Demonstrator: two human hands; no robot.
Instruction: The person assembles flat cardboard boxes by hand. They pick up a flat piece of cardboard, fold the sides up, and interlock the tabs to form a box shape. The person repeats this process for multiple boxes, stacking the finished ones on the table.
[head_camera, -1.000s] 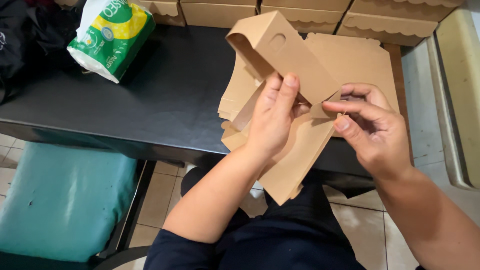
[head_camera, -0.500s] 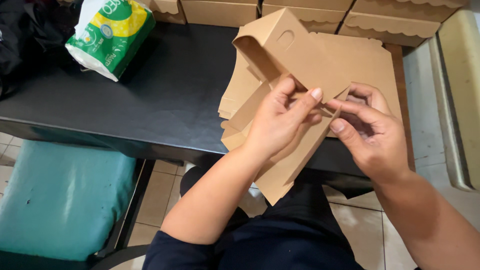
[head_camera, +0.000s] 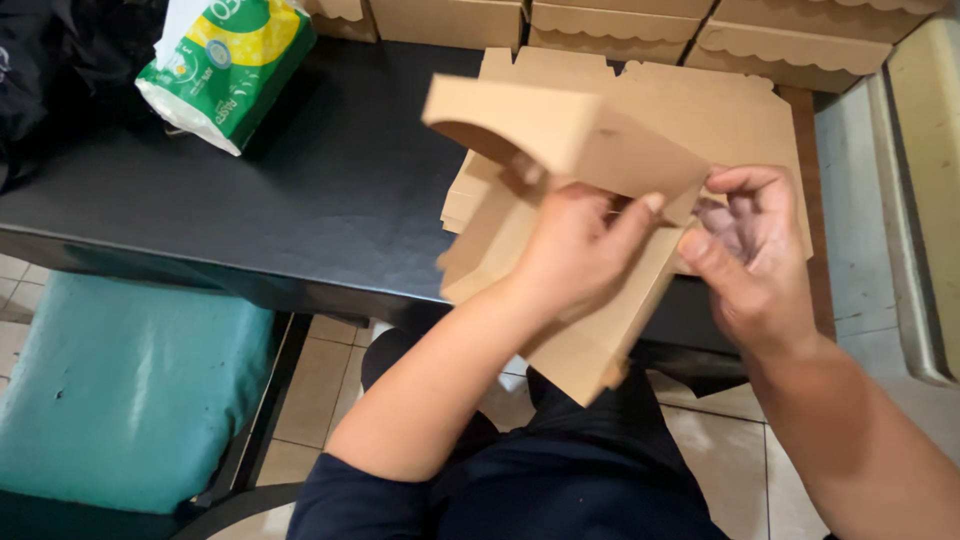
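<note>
A brown cardboard box blank, partly folded, is held up over the front edge of the black table. My left hand grips its middle, thumb pressed on the upper panel near a corner. At the right edge of the same piece, the fingers of my right hand pinch a flap. The lower part of the blank hangs down over my lap. Under it, a stack of flat brown blanks lies on the table.
A green, yellow and white soft tissue pack lies at the table's back left. Folded brown boxes line the far edge. A teal cushioned seat stands at the lower left; a black bag is at the far left.
The folded upper panel has swung further down and to the left. My left hand's fingers have slid up over the blank toward my right hand, which stays pinching the flap.
</note>
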